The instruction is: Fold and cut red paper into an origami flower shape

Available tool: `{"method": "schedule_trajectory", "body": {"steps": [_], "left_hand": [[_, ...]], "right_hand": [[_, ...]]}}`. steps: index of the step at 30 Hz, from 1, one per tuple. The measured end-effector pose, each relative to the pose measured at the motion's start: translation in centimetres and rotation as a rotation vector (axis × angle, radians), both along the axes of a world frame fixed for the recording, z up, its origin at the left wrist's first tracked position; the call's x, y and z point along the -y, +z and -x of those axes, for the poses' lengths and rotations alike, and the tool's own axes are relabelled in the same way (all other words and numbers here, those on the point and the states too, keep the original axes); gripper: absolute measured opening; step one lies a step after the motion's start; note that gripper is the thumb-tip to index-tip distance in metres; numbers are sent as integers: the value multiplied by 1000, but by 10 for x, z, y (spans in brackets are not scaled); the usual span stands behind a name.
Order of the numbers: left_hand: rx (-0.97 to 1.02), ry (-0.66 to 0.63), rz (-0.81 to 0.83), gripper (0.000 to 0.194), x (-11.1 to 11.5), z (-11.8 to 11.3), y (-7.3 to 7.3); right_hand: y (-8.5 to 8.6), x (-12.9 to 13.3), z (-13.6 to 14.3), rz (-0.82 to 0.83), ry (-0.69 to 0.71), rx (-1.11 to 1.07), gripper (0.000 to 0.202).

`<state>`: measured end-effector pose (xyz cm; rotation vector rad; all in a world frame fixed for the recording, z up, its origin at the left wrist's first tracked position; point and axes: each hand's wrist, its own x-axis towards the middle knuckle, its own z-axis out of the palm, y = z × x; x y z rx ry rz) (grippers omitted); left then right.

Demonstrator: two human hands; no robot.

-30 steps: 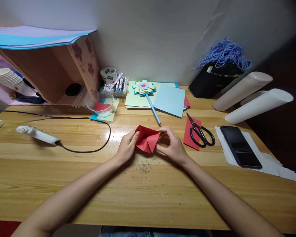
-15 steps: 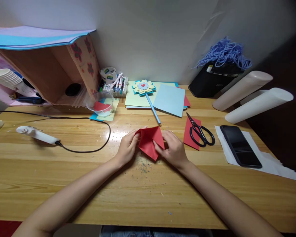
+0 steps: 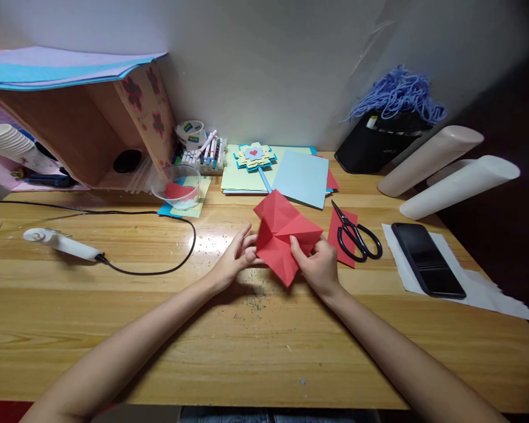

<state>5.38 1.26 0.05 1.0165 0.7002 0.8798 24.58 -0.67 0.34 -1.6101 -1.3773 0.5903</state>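
A creased red sheet of paper (image 3: 278, 226) is spread out above the table, its fold lines meeting near the middle. My right hand (image 3: 320, 264) grips its right corner, thumb on top and fingers underneath. At the sheet's left edge is my left hand (image 3: 235, 258), fingers apart; whether its fingertips touch the paper I cannot tell. Black-handled scissors (image 3: 357, 238) lie on another piece of red paper (image 3: 337, 229), just right of my right hand. Behind the held sheet, a layered paper flower (image 3: 253, 155) with a blue stem rests on a stack of coloured paper (image 3: 227, 182).
A white corded tool (image 3: 64, 244) lies at left, its black cord looping toward the middle. A clear bowl (image 3: 176, 188) holds red paper. Markers (image 3: 207, 150) stand behind it. At right are a phone (image 3: 427, 258), white rolls (image 3: 461, 185) and a black holder (image 3: 365, 150) topped with blue yarn.
The red paper has been unfolded from a cupped shape into a flatter, spread sheet. My left hand has let go of its edge; my right hand has shifted slightly right with it.
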Motion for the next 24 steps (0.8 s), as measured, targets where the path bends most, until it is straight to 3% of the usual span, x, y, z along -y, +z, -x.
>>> {"method": "schedule_trajectory", "body": {"steps": [2, 4, 8, 12, 16, 19, 24], "left_hand": [[-51, 34, -20, 86, 2, -3, 3], [-129, 90, -4, 72, 5, -4, 5], [-84, 180, 105, 46, 5, -5, 6], [98, 259, 175, 40, -2, -3, 2], [122, 300, 224, 39, -12, 4, 0], [53, 258, 174, 38, -18, 15, 1], [-116, 78, 91, 35, -22, 27, 8]], "right_hand": [[-1, 4, 2, -36, 43, 102, 22], [-1, 6, 4, -55, 72, 94, 21], [0, 6, 6, 2, 44, -91, 27], [-2, 0, 5, 119, 83, -309, 33], [-1, -9, -4, 226, 194, -524, 38], [5, -15, -19, 340, 317, -696, 42], [16, -17, -35, 638, 563, -857, 46]]}}
